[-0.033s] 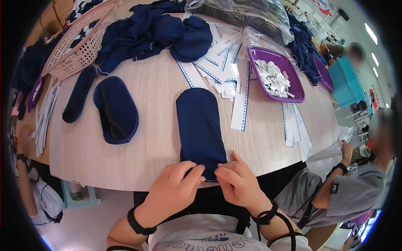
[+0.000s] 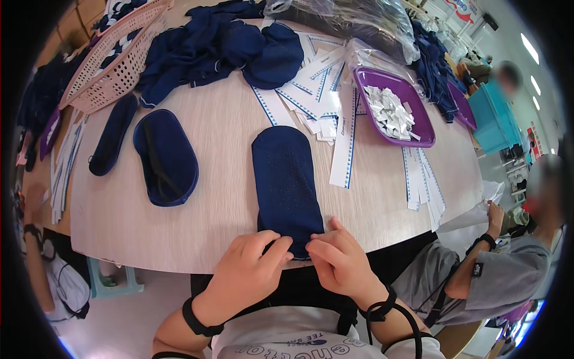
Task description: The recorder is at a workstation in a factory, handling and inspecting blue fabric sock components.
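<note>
A navy blue fabric piece (image 2: 284, 173), flat and rounded at its far end like a sock, lies lengthwise on the table before me. Its near end reaches the table's front edge. My left hand (image 2: 251, 263) pinches that end's left corner, fingers curled. At the right corner, my right hand (image 2: 344, 260) grips the same cloth between thumb and bent fingers. Farther left rests a foot-shaped dark blue piece (image 2: 166, 158) with a raised rim. Beside it lies a slim dark blue piece (image 2: 113, 134) with a small ring at its near end.
Navy garments (image 2: 209, 51) are heaped at the back, beside a pink perforated basket (image 2: 113, 66). White paper strips (image 2: 342, 143) spread toward a purple tray (image 2: 426, 140) of small white tags. A person in grey (image 2: 502, 269) sits at the right; another person's arm (image 2: 34, 257) shows at left.
</note>
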Demonstrator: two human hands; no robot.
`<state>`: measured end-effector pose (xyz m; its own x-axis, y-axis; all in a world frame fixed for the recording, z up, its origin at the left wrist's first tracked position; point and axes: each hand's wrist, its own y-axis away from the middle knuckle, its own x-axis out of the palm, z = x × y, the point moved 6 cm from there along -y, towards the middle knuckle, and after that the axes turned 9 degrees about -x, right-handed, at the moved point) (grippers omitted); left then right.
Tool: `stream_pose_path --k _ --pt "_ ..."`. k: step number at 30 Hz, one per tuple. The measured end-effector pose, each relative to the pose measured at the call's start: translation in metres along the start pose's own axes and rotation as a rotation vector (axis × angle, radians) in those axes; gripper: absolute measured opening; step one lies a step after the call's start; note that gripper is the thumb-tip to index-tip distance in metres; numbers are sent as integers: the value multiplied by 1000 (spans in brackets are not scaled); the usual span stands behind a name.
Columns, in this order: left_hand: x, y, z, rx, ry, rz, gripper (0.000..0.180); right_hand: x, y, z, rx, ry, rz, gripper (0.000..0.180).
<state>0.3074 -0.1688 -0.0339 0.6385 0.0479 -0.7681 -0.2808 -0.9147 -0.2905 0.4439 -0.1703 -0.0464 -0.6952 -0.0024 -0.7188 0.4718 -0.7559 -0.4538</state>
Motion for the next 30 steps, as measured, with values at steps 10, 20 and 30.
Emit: stream_pose_path --k 10,20,30 --pt "2 -1 5 -83 80 23 20 -12 -1 -3 76 -270 28 29" --pt "1 -1 7 -94 81 15 18 -5 -1 -4 78 -175 76 28" --pt "0 1 3 -21 -1 -32 21 -1 -6 -1 51 -324 109 21"
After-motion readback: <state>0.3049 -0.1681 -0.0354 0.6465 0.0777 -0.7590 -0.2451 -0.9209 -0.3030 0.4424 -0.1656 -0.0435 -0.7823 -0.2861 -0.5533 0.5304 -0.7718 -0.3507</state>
